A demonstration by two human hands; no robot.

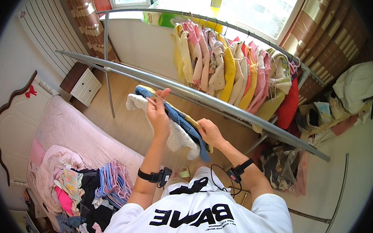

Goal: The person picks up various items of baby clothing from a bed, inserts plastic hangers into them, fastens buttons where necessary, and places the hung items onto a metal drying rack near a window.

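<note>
Several small garments hang together below my hands: a white patterned one (175, 135), a blue denim one (186, 125) and a yellow one on the far side. My left hand (159, 111) is at their upper left end, thumb and fingers at the collar area, with some fingers extended. My right hand (207, 130) grips the yellow garment's edge (195, 122) at the right. The garments are just on my side of a thick metal rail (188, 91), which crosses in front of me. Any hanger inside them is mostly hidden.
Children's clothes (229, 64) hang on the far rail by the window. On the left, a pink-covered bed (86, 123) holds piled clothes (89, 190) and blue and pink hangers (115, 182). A white nightstand (85, 86) stands beyond it. Bags (321, 115) and a plastic-wrapped bundle (282, 167) are at right.
</note>
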